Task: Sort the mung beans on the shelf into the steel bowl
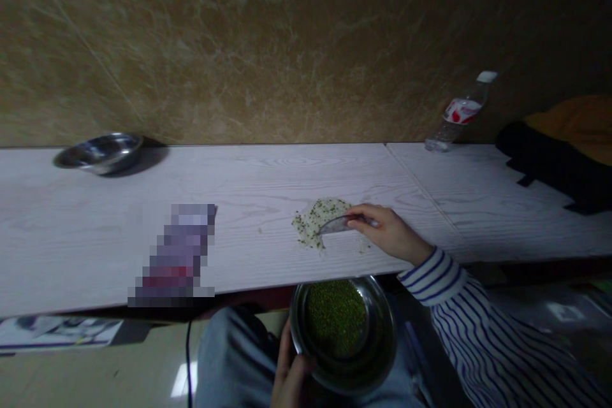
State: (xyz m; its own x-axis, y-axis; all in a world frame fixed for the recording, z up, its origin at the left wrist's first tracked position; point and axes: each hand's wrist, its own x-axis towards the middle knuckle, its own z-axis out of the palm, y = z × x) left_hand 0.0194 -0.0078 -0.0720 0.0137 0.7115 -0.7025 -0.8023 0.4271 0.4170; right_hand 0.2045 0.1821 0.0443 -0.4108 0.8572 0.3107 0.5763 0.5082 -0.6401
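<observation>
My right hand (389, 231) is closed on a thin, greyish scraper-like piece (335, 225) with a curved top edge. Its blade stands against a flat, loose pile of white grains that look like rice, mixed with small green beans (312, 222), on the white wood-grain tabletop (248, 261). Below the table edge, my left hand (291, 373) grips the left side of a round metal bowl (382, 360), thumb at the rim. Green beans, seemingly mung beans (335, 315), lie inside the bowl, which rests over my lap.
Another metal bowl (108, 154) sits tilted at the back left by the wall. A blurred-out flat purple item (179, 252) lies left of the pile. To the right stand a clear plastic bottle (461, 111) and a black and orange cloth-like item (568, 140). A dark cable (189, 357) hangs below.
</observation>
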